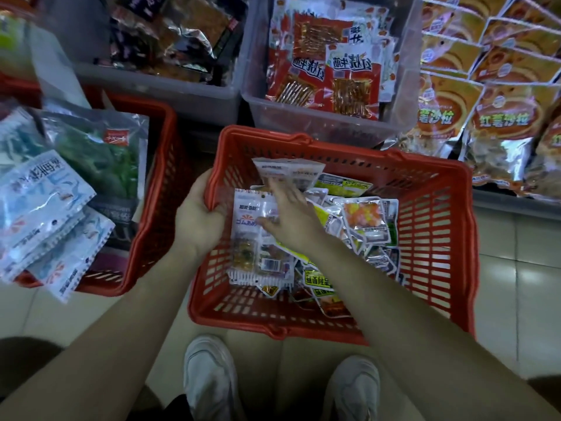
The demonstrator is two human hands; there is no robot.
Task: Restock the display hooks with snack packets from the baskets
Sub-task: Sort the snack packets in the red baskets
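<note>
A red plastic basket (437,226) stands on the floor in front of me, holding several small snack packets (367,220). My left hand (197,220) grips the basket's left rim, thumb on the outer side and fingers curled over the edge. My right hand (288,217) reaches into the basket with blurred, spread fingers over a white packet (252,238). Another white packet (285,171) leans against the basket's far wall just beyond the fingers. Whether the right hand holds either packet is unclear.
A second red basket (161,183) at the left holds blue-white and green packets (45,208). Two grey bins (303,117) behind hold dark and red packets. Orange snack bags (501,126) lie stacked at the right. My white shoes (212,378) stand on the tiled floor.
</note>
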